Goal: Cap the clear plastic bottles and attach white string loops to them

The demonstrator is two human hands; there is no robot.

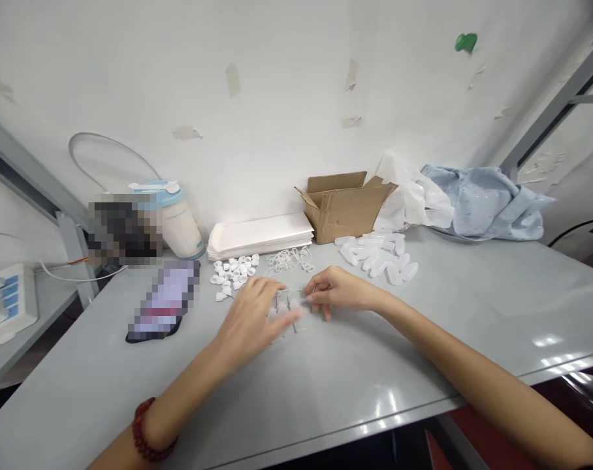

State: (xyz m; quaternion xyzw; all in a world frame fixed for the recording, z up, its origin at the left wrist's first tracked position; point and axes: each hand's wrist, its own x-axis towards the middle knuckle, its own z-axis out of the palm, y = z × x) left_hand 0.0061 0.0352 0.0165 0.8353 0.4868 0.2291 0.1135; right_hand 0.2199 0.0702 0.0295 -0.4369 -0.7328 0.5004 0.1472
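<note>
Near the middle of the grey table (345, 385), my left hand (257, 313) hovers with thumb and fingers apart, holding nothing that I can see. Close to its right, my right hand (333, 290) has its fingers bent together at some thin white strings; what they hold is too small to make out. Between the hands lie small translucent pieces with strings (294, 320), partly hidden and blurred. Beyond my left hand is a pile of small white caps (235, 269), with a tangle of white strings (290, 260) beside it. Translucent oblong pieces (379, 251) lie behind my right hand.
A stack of white paper packets (262, 235), an open cardboard box (350, 209), a white plastic bag (414, 196) and blue cloth (492, 202) line the wall. On the left are a cup (179, 225), a phone (164, 300) and a power strip (12, 300).
</note>
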